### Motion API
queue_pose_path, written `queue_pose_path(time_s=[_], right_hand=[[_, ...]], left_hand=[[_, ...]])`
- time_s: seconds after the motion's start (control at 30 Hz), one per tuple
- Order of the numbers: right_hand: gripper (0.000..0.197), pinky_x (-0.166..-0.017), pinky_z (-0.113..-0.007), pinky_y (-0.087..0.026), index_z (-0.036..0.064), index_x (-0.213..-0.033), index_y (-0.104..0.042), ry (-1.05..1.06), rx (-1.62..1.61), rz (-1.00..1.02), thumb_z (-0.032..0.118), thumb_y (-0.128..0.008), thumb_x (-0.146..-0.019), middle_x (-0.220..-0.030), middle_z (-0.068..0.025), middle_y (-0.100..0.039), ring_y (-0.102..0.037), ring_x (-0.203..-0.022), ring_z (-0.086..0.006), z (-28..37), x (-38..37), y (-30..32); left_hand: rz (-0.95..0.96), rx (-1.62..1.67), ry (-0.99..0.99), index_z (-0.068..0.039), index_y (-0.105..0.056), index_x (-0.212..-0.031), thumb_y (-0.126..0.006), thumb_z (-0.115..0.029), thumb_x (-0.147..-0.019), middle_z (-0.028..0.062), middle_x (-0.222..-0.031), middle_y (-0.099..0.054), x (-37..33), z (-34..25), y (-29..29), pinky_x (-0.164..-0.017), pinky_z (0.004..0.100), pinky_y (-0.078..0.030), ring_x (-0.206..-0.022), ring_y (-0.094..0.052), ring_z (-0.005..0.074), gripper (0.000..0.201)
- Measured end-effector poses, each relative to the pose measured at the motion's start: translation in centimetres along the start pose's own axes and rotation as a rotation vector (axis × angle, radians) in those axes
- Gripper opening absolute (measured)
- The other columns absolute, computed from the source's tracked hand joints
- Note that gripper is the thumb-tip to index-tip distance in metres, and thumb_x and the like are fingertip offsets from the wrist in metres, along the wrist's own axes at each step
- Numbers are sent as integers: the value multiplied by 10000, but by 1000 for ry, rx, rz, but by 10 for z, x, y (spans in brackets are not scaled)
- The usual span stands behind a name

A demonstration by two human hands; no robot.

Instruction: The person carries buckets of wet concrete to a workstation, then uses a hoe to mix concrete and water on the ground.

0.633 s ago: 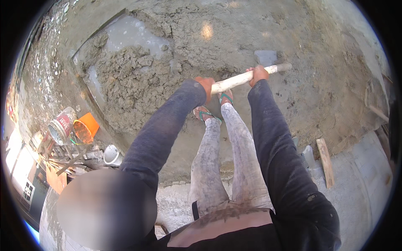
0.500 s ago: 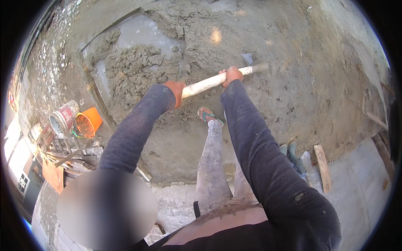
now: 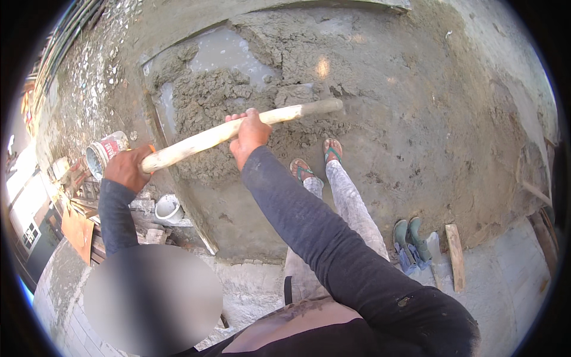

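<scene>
- Left hand (image 3: 126,171): closed around the near end of a pale wooden handle (image 3: 199,143), beside a bucket with a red patch (image 3: 108,152).
- Right hand (image 3: 252,135): wrapped around the same handle, near its middle.
- Handle: slants up from the left hand toward the upper right, above the wet cement (image 3: 208,101); its far end is grey and coated. The tool's head is hard to make out against the cement.
- Beyond the handle: a shallow pool of grey water (image 3: 229,52) bordering the lumpy cement.
- Feet: in green-strapped sandals (image 3: 302,169), below the handle's far end.
- Lower left: a white bucket (image 3: 169,208).
- Lower right: a pair of green boots (image 3: 418,237), with a plank (image 3: 455,257) near them.
</scene>
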State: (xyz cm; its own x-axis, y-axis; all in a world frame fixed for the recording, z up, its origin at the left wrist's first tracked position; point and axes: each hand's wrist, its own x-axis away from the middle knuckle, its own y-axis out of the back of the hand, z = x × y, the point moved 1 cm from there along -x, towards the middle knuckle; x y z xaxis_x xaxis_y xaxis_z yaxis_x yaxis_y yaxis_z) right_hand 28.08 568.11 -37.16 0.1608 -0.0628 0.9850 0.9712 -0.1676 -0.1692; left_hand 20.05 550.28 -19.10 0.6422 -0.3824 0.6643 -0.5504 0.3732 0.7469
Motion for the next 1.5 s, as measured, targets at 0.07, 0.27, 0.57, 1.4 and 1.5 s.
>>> queue_pose_path(time_s=[0.07, 0.27, 0.57, 1.4, 1.5], right_hand=[[251, -684, -433, -535, 22, -1088, -331, -161, 83, 109, 61, -514, -920, -862, -98, -465, -533, -666, -226, -28, 0, -4], [385, -528, -360, -481, 63, -1207, -278, 216, 251, 50, 65, -511, -901, -854, -98, -475, -516, -625, -187, 69, -70, 67], [280, -613, -393, -529, -107, -1112, -425, 673, 772, -119, 103, -469, -932, -839, -165, -564, -611, -729, -266, 374, -261, 26], [332, -490, -345, -511, 72, -1112, -258, -15, 477, 213, 84, -535, -929, -859, -100, -478, -528, -565, -172, -18, -10, 48], [364, -452, -312, -493, 83, -1124, -291, 256, 593, 153, 60, -581, -905, -744, -71, -480, -523, -521, -160, 75, -39, 72]], left_hand=[[4, 121, 113, -115, -660, -932, -740, -196, -693, 159, -834, -669, 17, 35, -20, -682, 429, -508, -802, -657, 342, 264], [198, 438, 26, -113, -630, -987, -747, -237, -715, 170, -861, -663, -16, -47, -188, -734, 444, -504, -843, -643, 365, 321], [238, 713, -73, -129, -632, -1126, -670, -174, -787, 161, -1031, -670, -255, -331, -188, -861, 434, -512, -986, -648, 328, 345], [-56, 444, 447, -58, -625, -797, -761, -154, -677, 196, -706, -629, 102, -44, -140, -614, 421, -485, -690, -634, 383, 205], [125, 639, 378, -43, -600, -901, -762, -193, -709, 160, -728, -619, 50, -130, -204, -584, 392, -482, -666, -622, 321, 293]])
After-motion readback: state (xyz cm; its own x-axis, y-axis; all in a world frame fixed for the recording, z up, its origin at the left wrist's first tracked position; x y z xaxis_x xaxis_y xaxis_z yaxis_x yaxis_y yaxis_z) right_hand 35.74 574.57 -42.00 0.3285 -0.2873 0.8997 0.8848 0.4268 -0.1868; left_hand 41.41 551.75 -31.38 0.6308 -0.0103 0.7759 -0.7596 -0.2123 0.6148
